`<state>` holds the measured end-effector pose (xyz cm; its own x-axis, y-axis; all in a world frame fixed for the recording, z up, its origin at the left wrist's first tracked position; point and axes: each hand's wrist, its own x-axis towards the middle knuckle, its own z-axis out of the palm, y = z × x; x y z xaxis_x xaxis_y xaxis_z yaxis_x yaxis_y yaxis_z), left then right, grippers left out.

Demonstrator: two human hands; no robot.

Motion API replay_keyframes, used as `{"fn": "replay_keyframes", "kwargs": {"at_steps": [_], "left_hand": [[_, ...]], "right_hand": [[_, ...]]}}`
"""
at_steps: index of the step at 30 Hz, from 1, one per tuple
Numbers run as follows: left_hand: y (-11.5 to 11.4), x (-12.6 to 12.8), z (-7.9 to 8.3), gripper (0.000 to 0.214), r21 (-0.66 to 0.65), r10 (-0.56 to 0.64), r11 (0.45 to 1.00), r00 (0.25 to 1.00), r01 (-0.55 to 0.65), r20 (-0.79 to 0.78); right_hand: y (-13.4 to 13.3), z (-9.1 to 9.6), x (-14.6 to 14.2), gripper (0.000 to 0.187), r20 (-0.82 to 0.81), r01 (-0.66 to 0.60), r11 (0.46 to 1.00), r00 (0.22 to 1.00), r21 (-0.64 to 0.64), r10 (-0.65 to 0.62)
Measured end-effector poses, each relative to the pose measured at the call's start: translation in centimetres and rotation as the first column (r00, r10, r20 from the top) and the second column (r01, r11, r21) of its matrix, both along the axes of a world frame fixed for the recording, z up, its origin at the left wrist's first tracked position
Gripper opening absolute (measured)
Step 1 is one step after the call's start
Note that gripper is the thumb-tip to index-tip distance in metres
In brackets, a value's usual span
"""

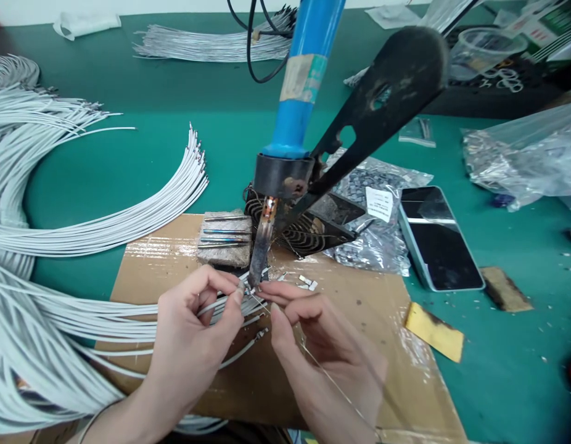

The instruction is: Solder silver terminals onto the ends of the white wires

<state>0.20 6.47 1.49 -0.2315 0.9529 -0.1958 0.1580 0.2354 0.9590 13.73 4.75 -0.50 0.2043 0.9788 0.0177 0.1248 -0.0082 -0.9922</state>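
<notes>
A blue-handled soldering iron (292, 120) is fixed tip-down in a black metal holder (387, 92). Its dark tip (259, 262) reaches down between my hands. My left hand (197, 336) is closed, thumb and forefinger pinching the end of a white cable right beside the tip; the small end piece is partly hidden by the fingers. Between the thumb and fingers of my right hand (327, 351) runs a thin solder wire (334, 381), its front end close to the tip. Other white cables (123, 317) pass under my left hand, one with a small metal terminal (261, 333).
Cardboard (359, 308) covers the green table. A grey block (224, 240) with metal pins stands behind my left hand. To the right lie a bag of small dark parts (375, 179), a phone (440, 237) and a yellow sponge (434, 331). Cable bundles (17, 172) fill the left.
</notes>
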Motion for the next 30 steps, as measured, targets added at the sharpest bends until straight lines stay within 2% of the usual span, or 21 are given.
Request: {"fn": "replay_keyframes", "kwargs": {"at_steps": [11, 30], "left_hand": [[0.53, -0.06, 0.55, 0.013, 0.005, -0.018, 1.0, 1.0, 0.018, 0.006], [0.48, -0.17, 0.31, 0.012, 0.007, -0.007, 1.0, 1.0, 0.007, 0.025]], "right_hand": [[0.4, 0.36, 0.06, 0.019, -0.002, 0.034, 0.999, 0.999, 0.041, -0.034], [0.5, 0.39, -0.05, 0.019, -0.009, 0.04, 0.997, 0.999, 0.06, -0.04]]}}
